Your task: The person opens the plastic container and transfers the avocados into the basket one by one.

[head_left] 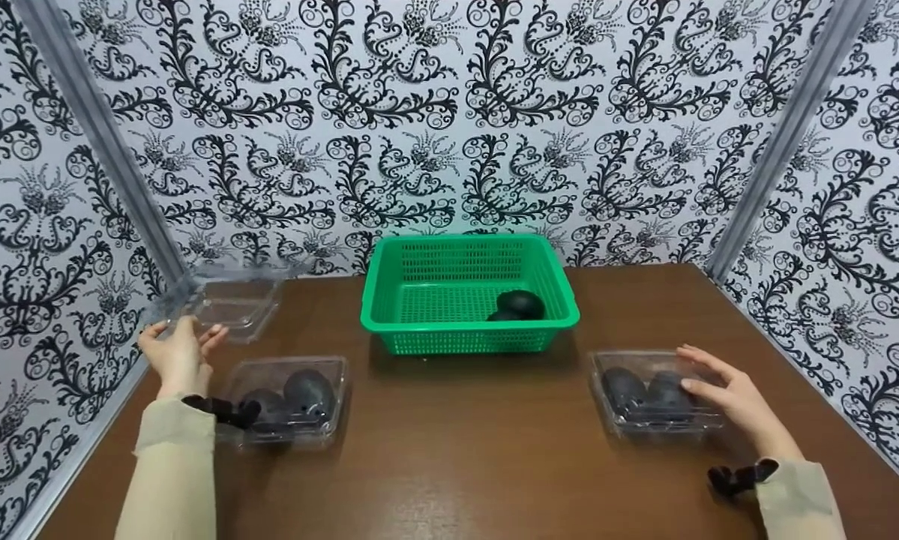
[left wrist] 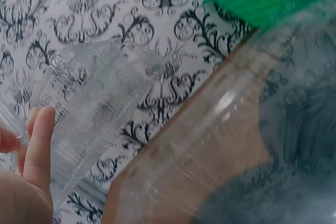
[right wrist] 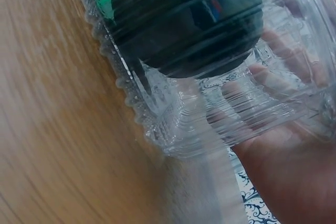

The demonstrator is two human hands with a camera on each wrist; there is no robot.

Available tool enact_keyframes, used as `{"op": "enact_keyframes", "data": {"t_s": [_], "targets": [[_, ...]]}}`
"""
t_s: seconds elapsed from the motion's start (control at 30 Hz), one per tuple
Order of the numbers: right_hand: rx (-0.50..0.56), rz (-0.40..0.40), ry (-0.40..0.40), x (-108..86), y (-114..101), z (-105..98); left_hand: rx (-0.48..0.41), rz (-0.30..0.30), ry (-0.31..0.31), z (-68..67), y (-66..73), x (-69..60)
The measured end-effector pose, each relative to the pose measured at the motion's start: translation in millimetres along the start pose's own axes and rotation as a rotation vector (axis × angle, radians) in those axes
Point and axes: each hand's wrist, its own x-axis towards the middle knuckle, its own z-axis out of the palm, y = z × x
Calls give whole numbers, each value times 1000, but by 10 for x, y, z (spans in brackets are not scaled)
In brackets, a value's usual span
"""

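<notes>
The left hand (head_left: 181,352) has its thumb and fingertips brought together on the edge of a clear empty container (head_left: 232,307), pinching the thin plastic, with other fingers stretched out loosely. The container lies just ahead of that hand, toward the far left corner of the table (head_left: 449,465); whether its base touches the table is hard to tell.

The right hand (head_left: 738,401) is spread and relaxed, thumb and fingers apart, resting against the right side and top of a filled clear container (head_left: 655,426). In the right wrist view its fingers show through the plastic. This container sits on the table to the left of the right hand, with 2 dark oval items (head_left: 624,388) inside, side by side.

Nearer the person than the left hand, and to its right, stands another filled container (head_left: 292,433), also with 2 dark oval items (head_left: 309,395); a black wrist device (head_left: 220,410) overlaps it in the head view.

Between the hands and farther away is 1 green basket (head_left: 470,328), in which 2 dark items (head_left: 520,304) show near its right end, 1 partly hidden by the rim.

Counted together, 3 clear containers are visible, 2 filled and 1 empty, along with 6 dark items, 1 basket and 2 hands. Beyond the hands rises a black-and-white patterned wall (head_left: 419,172)
</notes>
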Motion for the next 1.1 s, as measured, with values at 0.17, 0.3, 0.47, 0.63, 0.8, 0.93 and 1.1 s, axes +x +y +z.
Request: {"op": "enact_keyframes", "data": {"t_s": [0.17, 0.3, 0.47, 0.63, 0.8, 0.93, 1.1], "targets": [[1, -3, 7, 3, 0, -1, 41, -25, 27, -90, -3, 45], [-5, 5, 15, 6, -6, 1, 77, -46, 55, -182, -11, 66], [-2, 9, 23, -9, -11, 11, 112, -75, 72, -261, -13, 76], [11, 5, 25, -22, -16, 13, 149, -92, 59, -250, -10, 93], [7, 8, 25, -25, -21, 9, 157, -107, 59, -214, -17, 117], [3, 18, 19, -26, -14, 9, 136, -112, 57, -214, -31, 138], [-1, 13, 24, -15, -15, 14, 131, -164, 53, -212, -39, 154]]}}
